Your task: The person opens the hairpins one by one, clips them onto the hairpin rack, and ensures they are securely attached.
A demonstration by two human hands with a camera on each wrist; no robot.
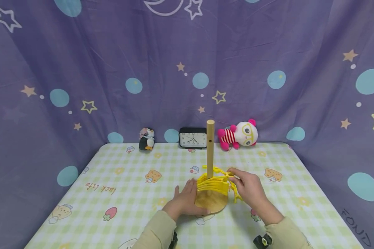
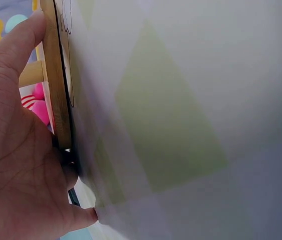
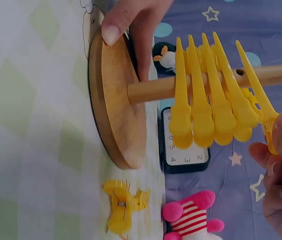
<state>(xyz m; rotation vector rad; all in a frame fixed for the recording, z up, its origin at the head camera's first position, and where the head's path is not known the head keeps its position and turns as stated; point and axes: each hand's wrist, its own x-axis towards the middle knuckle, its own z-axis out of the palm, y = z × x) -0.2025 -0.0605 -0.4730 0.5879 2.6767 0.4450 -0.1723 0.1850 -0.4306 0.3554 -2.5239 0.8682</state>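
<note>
A round wooden base [image 1: 216, 204] carries an upright wooden post [image 1: 210, 148]. Spread at the left of the base, my left hand [image 1: 185, 200] has its thumb along the near rim and its fingers straight at the side. Several yellow hair clips [image 3: 201, 110] sit stacked across the post, their long tapered jaws side by side. My right hand [image 1: 249, 186] pinches the back end of one more yellow clip [image 3: 256, 85] between thumb and forefinger. That clip lies over the post at the end of the stack, tilted away from the others.
More yellow clips [image 3: 115, 220] lie on the checked tablecloth [image 1: 127, 211] to the right of the base. At the back stand a penguin toy [image 1: 147, 139], a black-framed clock [image 1: 192, 138] and a pink-and-white plush panda [image 1: 238, 135]. A purple curtain [image 1: 162, 52] hangs behind.
</note>
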